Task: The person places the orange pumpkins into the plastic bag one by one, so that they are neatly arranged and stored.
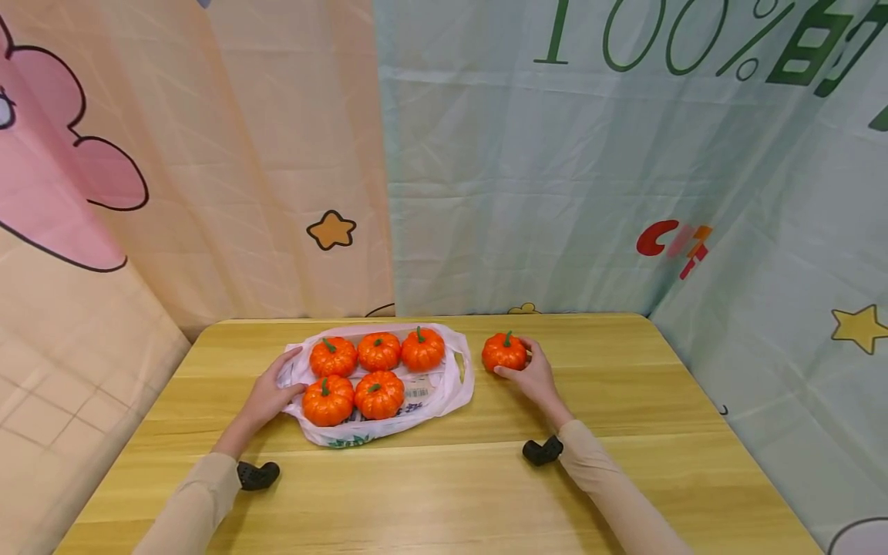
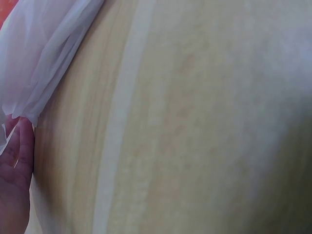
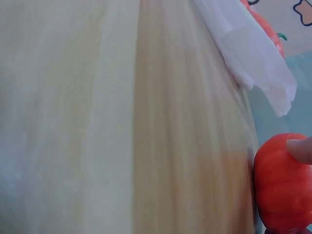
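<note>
A white plastic bag (image 1: 433,405) lies spread on the table with its mouth up. Inside it sit several small orange toy pumpkins (image 1: 378,395) with green stems, in two rows. My left hand (image 1: 267,393) holds the bag's left edge, thumb beside the front-left pumpkin (image 1: 327,401). In the left wrist view, the bag's plastic (image 2: 44,53) covers the fingertips of that hand (image 2: 17,165). To the right of the bag, my right hand (image 1: 537,379) grips another pumpkin (image 1: 502,352) from its right side. The right wrist view shows a fingertip on this pumpkin (image 3: 280,190).
The light wooden table (image 1: 430,493) reaches back to a printed curtain (image 1: 499,193). A handle loop (image 1: 466,385) of the bag points toward the pumpkin on the right. Black wrist devices (image 1: 258,476) are worn on both forearms, under beige sleeves (image 1: 617,486).
</note>
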The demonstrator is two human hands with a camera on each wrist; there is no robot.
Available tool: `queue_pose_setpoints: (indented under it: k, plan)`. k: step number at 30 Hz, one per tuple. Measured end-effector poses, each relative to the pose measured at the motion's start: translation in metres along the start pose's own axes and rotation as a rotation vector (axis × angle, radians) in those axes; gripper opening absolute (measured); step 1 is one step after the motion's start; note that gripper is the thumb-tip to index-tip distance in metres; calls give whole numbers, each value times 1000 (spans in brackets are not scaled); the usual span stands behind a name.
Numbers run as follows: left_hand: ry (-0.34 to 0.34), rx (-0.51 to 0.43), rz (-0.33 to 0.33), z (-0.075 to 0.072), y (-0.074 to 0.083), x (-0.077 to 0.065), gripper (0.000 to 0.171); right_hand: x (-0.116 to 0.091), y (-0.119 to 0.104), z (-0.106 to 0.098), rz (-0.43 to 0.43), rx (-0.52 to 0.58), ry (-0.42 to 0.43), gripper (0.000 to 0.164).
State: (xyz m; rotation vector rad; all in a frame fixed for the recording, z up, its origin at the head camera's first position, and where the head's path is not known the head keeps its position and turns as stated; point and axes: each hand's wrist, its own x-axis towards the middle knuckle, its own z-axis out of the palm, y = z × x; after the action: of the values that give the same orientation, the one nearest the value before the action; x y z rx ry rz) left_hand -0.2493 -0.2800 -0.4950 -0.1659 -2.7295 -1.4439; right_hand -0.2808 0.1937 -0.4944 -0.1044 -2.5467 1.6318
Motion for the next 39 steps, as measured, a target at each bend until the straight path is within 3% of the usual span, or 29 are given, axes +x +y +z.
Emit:
queue_pose_setpoints:
  k: [23,32,39]
  plan:
    - [-14,10,-3,0,-2,0,70,-16,-6,10,0,72,40,81]
    - [3,19,9,0,-2,0,69,-30,-22,18,-61,147,72,81]
    - [1,19,21,0,-3,0,69,-40,-35,26,-170,131,97,82]
